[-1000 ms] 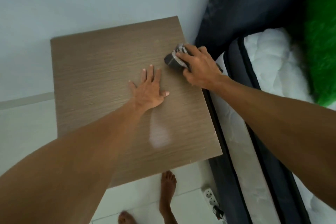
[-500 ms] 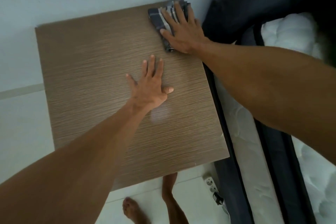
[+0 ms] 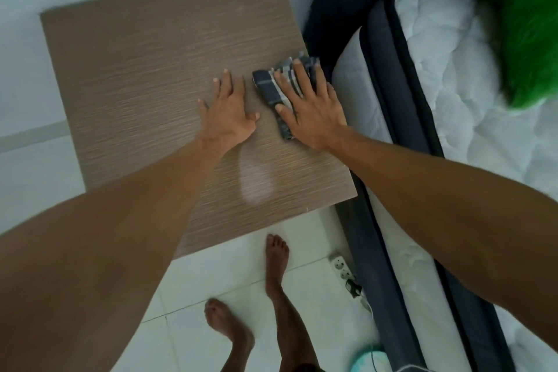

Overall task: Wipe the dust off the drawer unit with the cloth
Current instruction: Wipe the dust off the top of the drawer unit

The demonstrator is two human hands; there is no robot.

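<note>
Fingers [image 3: 300, 75] of right hand [image 3: 314, 112] are spread straight and pressed flat on folded dark grey-and-white checked cloth [image 3: 267, 90]. None curl round it, and the thumb lies on the near fold. Cloth sits on the top of the brown wood-grain drawer unit [image 3: 136, 69], near its right edge, beside white quilted mattress [image 3: 453, 75]. Left hand [image 3: 229, 112] lies flat on the top, fingers straight, just left of cloth, apart from it, holding nothing.

Cloth looks soft, light and limp. It probably bunches or slips under a flat palm, so press on the middle of the fold. Top looks stiff and smooth, so cloth should glide. Unit probably heavy, left palm steadying it. Pale patch [image 3: 256, 178] near front edge: dust or glare, cannot tell.
</note>
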